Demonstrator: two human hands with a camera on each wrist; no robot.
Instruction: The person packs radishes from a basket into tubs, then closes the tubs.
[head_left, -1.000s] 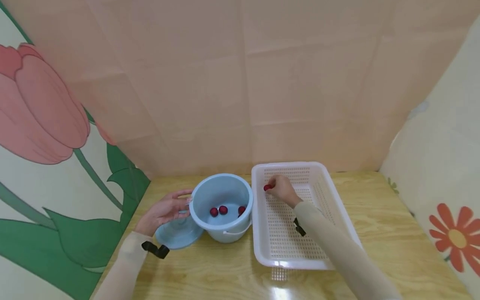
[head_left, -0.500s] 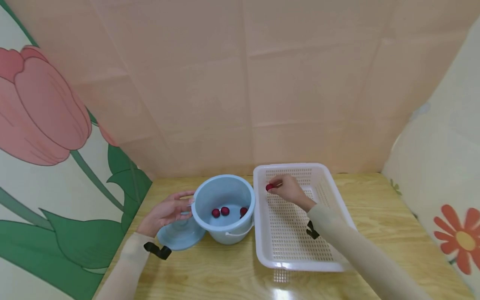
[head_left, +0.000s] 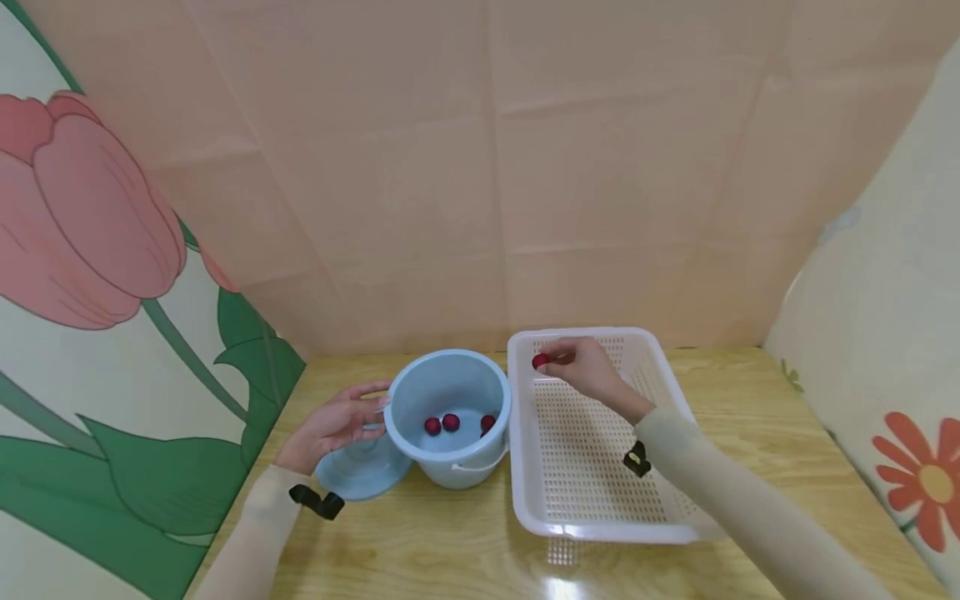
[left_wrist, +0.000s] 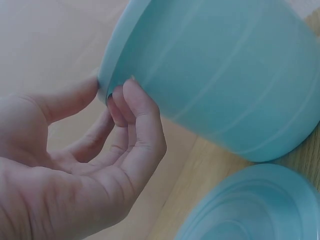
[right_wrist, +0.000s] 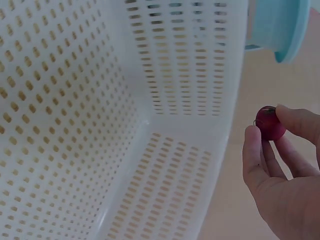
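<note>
In the head view my right hand (head_left: 588, 367) pinches a small dark-red ball (head_left: 540, 361) between thumb and fingertips, above the far left part of the white perforated basket (head_left: 517, 467). In the right wrist view this ball (right_wrist: 270, 123) shows a dark patch on top and a thin curled thread at one side. My left hand (head_left: 337, 425) holds the left rim of the light-blue bucket (head_left: 461, 475). In the left wrist view the thumb lies on the rim and the fingers curl under it. Several red balls (head_left: 450, 422) lie inside the bucket.
A light-blue lid (head_left: 360, 475) lies on the wooden table (head_left: 420, 550) left of the bucket, below my left hand. The basket stands close against the bucket's right side. Behind the table rises a pinkish backdrop (head_left: 420, 250), with flower-patterned sheets at both sides.
My right hand has lifted the red ball slightly up from the basket, and the forearm has swung to the right. My left hand stays on the bucket rim.
</note>
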